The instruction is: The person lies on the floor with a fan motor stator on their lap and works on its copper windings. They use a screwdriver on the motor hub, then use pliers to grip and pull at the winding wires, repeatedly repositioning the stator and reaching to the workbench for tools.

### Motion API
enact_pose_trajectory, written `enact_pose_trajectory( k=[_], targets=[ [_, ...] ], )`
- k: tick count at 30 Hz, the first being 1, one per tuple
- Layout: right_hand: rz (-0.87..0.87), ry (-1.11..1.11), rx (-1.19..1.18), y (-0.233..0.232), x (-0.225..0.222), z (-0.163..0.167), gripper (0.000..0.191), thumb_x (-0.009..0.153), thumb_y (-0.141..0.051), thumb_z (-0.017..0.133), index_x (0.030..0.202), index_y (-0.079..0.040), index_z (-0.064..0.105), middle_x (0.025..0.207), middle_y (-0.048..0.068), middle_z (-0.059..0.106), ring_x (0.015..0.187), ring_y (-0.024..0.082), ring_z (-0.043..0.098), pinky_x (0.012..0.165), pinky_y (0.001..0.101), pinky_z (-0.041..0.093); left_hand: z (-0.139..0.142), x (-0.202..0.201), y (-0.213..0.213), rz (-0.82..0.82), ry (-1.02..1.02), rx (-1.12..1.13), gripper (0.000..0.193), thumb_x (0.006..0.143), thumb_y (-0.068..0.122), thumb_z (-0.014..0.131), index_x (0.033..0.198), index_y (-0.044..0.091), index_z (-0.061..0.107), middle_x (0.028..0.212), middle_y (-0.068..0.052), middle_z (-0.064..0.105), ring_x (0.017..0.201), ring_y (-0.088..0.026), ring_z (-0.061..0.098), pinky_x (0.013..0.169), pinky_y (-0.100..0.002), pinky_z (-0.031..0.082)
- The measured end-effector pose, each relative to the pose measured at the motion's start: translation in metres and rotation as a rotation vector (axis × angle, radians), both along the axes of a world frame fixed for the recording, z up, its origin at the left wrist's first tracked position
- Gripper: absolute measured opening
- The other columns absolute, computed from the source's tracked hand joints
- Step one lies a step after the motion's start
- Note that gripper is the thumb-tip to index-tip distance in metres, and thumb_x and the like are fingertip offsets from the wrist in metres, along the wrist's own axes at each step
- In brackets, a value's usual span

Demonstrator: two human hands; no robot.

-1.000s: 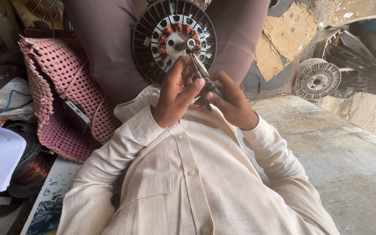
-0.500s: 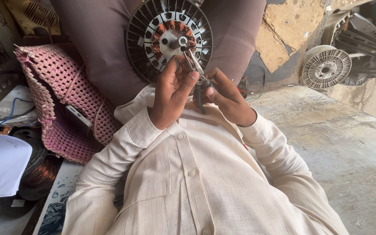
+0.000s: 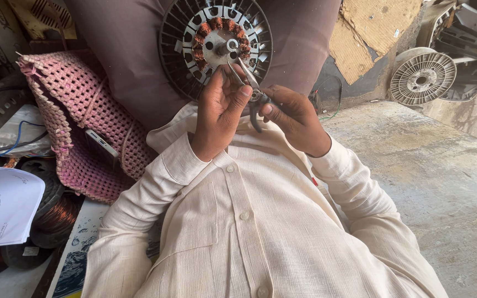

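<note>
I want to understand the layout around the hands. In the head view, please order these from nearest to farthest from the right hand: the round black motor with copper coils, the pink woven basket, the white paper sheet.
Measured from the right hand:
1. Round black motor with copper coils: just above the hand, up and left.
2. Pink woven basket: far left.
3. White paper sheet: lower-left edge.

A motor-repair workshop: a fan motor stator [image 3: 215,47] with copper windings sits at top centre, another ribbed motor housing [image 3: 422,77] at upper right, copper wire spools [image 3: 56,212] at lower left, on a worn concrete floor [image 3: 448,182].
</note>
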State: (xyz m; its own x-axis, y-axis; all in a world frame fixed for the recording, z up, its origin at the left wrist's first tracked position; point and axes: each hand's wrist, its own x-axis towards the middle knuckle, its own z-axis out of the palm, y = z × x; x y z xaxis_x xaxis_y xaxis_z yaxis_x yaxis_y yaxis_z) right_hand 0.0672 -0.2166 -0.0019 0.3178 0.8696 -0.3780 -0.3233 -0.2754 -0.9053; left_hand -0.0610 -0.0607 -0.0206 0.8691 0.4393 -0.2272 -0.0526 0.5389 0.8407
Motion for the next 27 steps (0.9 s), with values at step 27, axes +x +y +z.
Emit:
enact_pose_trajectory(
  k=[27],
  targets=[
    [-0.076,0.184,-0.083,-0.004,0.004,-0.009,0.044,0.1,-0.012,0.074,0.14,0.002,0.064,0.084,-0.005,0.064,0.068,0.001,0.049,0.058,0.0175,0.036,-0.006,-0.01,-0.001,0.021,0.045,0.068,0.022,0.111,0.016,0.064,0.126,0.003,0.056,0.111,-0.001,0.062,0.103,-0.007,0.061,0.095,-0.024,0.054]
  ],
)
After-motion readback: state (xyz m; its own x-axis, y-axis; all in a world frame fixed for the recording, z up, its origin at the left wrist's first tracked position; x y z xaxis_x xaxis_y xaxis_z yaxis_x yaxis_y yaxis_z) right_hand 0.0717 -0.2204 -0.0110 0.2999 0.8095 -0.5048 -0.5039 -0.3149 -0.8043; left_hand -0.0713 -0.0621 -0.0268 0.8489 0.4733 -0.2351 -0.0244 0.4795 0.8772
